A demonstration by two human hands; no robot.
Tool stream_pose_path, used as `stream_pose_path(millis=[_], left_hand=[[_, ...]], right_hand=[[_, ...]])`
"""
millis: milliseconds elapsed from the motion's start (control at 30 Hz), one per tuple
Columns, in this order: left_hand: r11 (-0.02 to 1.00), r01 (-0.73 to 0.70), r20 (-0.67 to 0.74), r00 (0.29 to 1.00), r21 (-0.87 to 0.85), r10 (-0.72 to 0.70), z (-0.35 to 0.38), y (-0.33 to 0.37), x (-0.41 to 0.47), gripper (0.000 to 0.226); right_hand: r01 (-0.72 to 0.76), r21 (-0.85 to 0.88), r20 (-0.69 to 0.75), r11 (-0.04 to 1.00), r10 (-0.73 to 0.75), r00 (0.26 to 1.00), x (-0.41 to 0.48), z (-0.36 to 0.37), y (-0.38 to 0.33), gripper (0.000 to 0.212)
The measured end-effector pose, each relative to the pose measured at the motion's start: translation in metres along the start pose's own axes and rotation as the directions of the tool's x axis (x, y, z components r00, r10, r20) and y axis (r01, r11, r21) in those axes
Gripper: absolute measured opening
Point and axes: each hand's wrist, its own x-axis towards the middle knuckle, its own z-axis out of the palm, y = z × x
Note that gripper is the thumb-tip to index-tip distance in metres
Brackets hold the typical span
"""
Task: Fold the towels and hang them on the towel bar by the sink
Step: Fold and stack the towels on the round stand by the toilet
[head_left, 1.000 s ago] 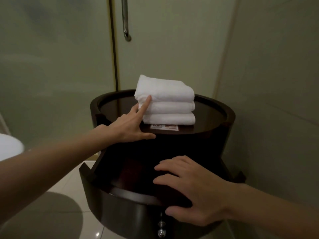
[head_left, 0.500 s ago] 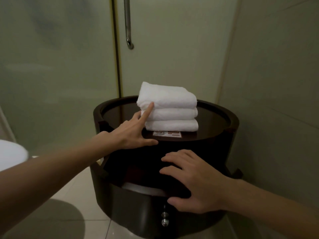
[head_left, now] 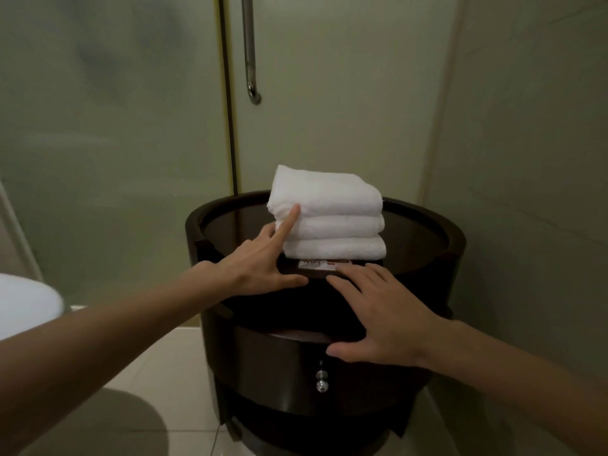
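Left hand [head_left: 260, 264]: released, fingers straight, thumb splayed out. Its index finger [head_left: 289, 222] touches the front-left corner of the top towel and grasps nothing.

Right hand [head_left: 385, 317]: also released, flat, fingers spread, holding nothing. The fingertips are at the front edge of the round dark wooden side table [head_left: 427, 245] and the thumb is lower, over the table's front. Can't tell if it's actual contact.

Stack of three folded white towels [head_left: 332, 218]: on the table top, near its front edge, squared up.

Small white printed card [head_left: 312, 263]: on the table top, partly under the stack, just beside the right fingertips.

Two shiny round knobs [head_left: 321, 380]: low on the table front.

Frosted glass door with a metal bar handle [head_left: 250, 60]: behind the table.

Rounded white fixture [head_left: 26, 304]: well left of the table.
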Motion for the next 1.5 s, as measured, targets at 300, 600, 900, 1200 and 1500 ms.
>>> stream_pose_path(millis=[300,600,900,1200,1500], left_hand=[[1.0,0.003,-0.007,1.0,-0.011,-0.004,0.003,-0.002,0.001,0.116],[1.0,-0.008,-0.004,1.0,-0.007,0.008,0.003,-0.002,0.0,0.115],[1.0,-0.027,-0.009,1.0,0.0,0.027,0.002,-0.002,-0.001,0.115],[0.999,-0.033,-0.012,0.999,-0.015,0.032,0.002,-0.003,-0.001,0.113],[0.996,-0.019,-0.034,0.999,-0.087,0.016,0.002,-0.005,0.005,0.106]], right_hand=[[-0.01,0.006,-0.04,1.0,0.011,0.999,0.012,0.005,0.009,0.095],[0.02,-0.029,-0.157,0.999,-0.024,0.987,0.021,0.009,0.012,0.069],[-0.026,-0.055,-0.3,0.998,0.008,0.954,0.031,0.022,0.012,0.05],[-0.077,-0.089,-0.386,0.993,0.037,0.922,0.037,0.026,0.005,0.046],[-0.096,-0.097,-0.319,0.991,0.061,0.946,0.037,0.022,0.003,0.045]])
